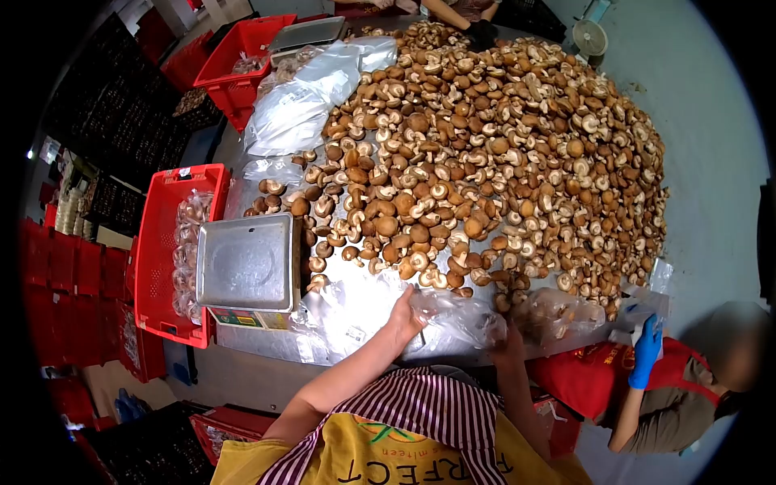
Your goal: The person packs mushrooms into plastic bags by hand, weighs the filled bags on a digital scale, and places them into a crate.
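Note:
A clear plastic bag stretches between my two hands, low over the near edge of the metal table. My left hand pinches its left end, fingers closed on the film. At the other end, my right hand is closed on the bunched plastic, its fingers partly hidden. Just beyond the bag lie loose shiitake mushrooms, the front edge of a large heap. Right of my right hand is a clear bag with mushrooms inside.
A weighing scale stands on the left beside a red crate of bagged mushrooms. Flat plastic bags lie behind it, near another red crate. At right, a co-worker's blue-gloved hand holds plastic. Other people's hands work at the far edge.

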